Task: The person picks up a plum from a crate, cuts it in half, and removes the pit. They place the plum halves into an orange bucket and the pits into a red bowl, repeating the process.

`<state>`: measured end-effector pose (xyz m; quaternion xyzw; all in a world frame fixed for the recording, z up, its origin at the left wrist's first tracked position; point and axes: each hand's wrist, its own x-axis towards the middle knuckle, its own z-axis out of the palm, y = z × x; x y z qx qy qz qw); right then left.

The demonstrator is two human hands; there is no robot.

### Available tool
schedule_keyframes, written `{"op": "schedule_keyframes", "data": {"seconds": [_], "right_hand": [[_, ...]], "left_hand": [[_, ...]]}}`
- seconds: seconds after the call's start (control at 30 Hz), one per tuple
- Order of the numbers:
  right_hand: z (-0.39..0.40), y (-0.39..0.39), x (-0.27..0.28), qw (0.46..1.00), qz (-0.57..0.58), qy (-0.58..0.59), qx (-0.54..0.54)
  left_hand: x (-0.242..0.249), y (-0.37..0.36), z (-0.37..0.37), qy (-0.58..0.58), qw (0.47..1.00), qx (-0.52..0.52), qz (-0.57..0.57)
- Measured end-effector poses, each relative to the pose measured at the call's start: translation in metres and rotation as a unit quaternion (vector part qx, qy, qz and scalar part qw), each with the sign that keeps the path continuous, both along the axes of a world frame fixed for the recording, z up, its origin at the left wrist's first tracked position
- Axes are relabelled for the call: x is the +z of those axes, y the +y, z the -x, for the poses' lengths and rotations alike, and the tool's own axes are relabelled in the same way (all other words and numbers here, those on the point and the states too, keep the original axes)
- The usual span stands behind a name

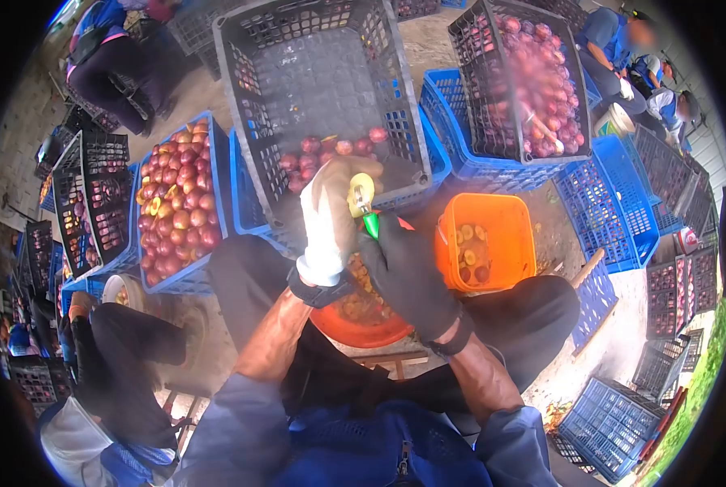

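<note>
- left hand (329, 213), white glove, fingers closed around a fruit half (361, 192), cut face turned to the tool
- right hand (403, 272), black glove, grips green-handled corer (369, 221), tip at the fruit
- red basin (361, 316) at 6 o'clock under the hands, catching scraps
- orange bucket (493, 211) at 3 o'clock holds pitted halves

Bright, even daylight illuminates the scene. A circular fisheye frame leaves black corners, and straight lines bow strongly toward the rim. A hazy soft patch blurs the centre from 12 to 1 o'clock. Sharpness drops at the rim. Shadows are deep at 6 to 8 o'clock.
</note>
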<state>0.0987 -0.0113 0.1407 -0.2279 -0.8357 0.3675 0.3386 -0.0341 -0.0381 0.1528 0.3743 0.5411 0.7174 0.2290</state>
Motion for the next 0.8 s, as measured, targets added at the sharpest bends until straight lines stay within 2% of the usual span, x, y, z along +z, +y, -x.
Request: {"op": "schedule_keyframes", "data": {"seconds": [0.03, 0.13, 0.2, 0.23, 0.27, 0.33, 0.43, 0.47, 0.53, 0.63, 0.67, 0.77, 0.8], "right_hand": [[0.001, 0.001, 0.000, 1.000, 0.010, 0.020, 0.007], [0.000, 0.007, 0.001, 0.996, 0.062, 0.047, 0.044], [0.001, 0.016, 0.017, 0.959, 0.271, 0.049, 0.060], [0.000, 0.018, 0.020, 0.942, 0.327, 0.054, 0.060], [-0.001, 0.021, 0.023, 0.921, 0.380, 0.060, 0.056], [-0.002, 0.026, 0.023, 0.914, 0.397, 0.079, 0.034], [-0.003, 0.014, 0.033, 0.895, 0.438, 0.081, 0.002], [0.001, 0.013, 0.023, 0.928, 0.361, 0.088, -0.004], [0.008, 0.013, -0.002, 0.974, 0.200, 0.099, -0.021], [0.005, 0.010, 0.002, 0.997, -0.002, 0.033, -0.067], [0.006, 0.008, 0.002, 0.997, -0.024, 0.015, -0.075], [0.008, 0.002, 0.000, 0.991, -0.088, -0.030, -0.097], [0.008, 0.000, 0.000, 0.988, -0.107, -0.039, -0.101]], "left_hand": [[0.001, 0.000, -0.001, -0.023, 1.000, 0.009, -0.002], [0.000, 0.001, 0.003, 0.037, 0.999, 0.003, 0.015], [0.000, 0.006, 0.001, -0.003, 0.999, -0.024, -0.031], [0.000, 0.008, 0.000, -0.024, 0.997, -0.038, -0.055], [-0.009, 0.007, 0.010, -0.103, 0.985, -0.118, -0.079], [-0.008, 0.005, 0.022, 0.116, 0.990, -0.070, -0.033], [-0.006, 0.006, 0.019, -0.108, 0.983, -0.141, -0.053], [-0.006, 0.006, 0.018, -0.066, 0.989, -0.123, -0.057], [-0.009, 0.006, 0.014, -0.090, 0.983, -0.134, -0.082], [-0.014, 0.004, 0.010, -0.282, 0.926, -0.207, -0.145], [-0.013, 0.005, 0.012, -0.290, 0.908, -0.254, -0.163], [-0.020, 0.005, 0.011, -0.239, 0.947, -0.192, -0.095], [-0.013, 0.003, 0.007, -0.223, 0.949, -0.189, -0.114]]}}
